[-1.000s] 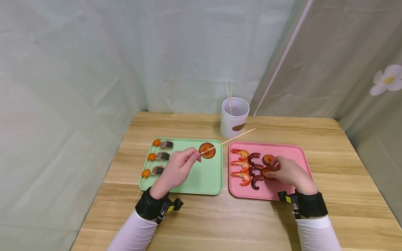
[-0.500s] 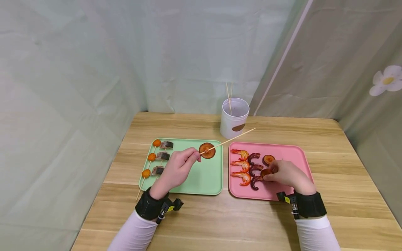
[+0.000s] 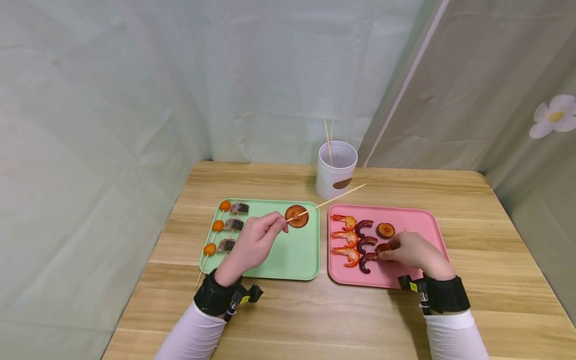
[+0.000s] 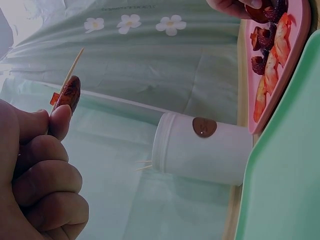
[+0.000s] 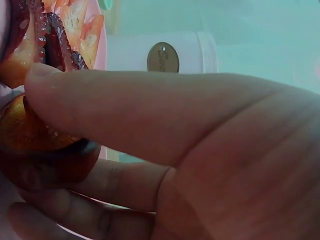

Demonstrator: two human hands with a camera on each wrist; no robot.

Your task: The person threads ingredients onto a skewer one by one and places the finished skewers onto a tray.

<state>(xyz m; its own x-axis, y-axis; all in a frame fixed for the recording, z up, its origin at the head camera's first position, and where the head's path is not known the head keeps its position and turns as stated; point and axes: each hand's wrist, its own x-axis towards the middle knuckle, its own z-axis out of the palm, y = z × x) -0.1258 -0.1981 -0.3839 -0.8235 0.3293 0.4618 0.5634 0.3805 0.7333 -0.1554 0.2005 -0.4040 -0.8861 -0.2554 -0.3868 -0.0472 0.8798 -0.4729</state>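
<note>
In the head view my left hand [image 3: 256, 242] pinches a thin wooden skewer [image 3: 336, 197] between thumb and forefinger above the green tray [image 3: 288, 257]. Threaded on that skewer, close to my fingers, is a round brown mushroom cap [image 3: 293, 210]. Over the pink tray [image 3: 420, 222] my right hand [image 3: 416, 252] grips another mushroom cap [image 5: 50, 167], its thumb lying across the cut top and fingers against the side; in the head view the hand hides part of it. Just behind lies one more mushroom cap [image 3: 385, 230]. Curled octopus tentacles [image 3: 366, 241] sit left of it, with shrimp [image 3: 345, 237] beyond.
Skewered orange balls [image 3: 217, 225] and dark-skinned fish pieces [image 3: 233, 224] lie along the green tray's left side. A white cup [image 3: 333, 177] holding a few skewers [image 3: 328, 137] stands behind the trays. Curtains [image 3: 288, 75] surround the wooden table [image 3: 297, 320].
My right hand has shifted slightly toward me over the pink tray, its fingers on the mushroom cap, and the nearest octopus tentacle has moved a little. My left hand and skewer stay still.
</note>
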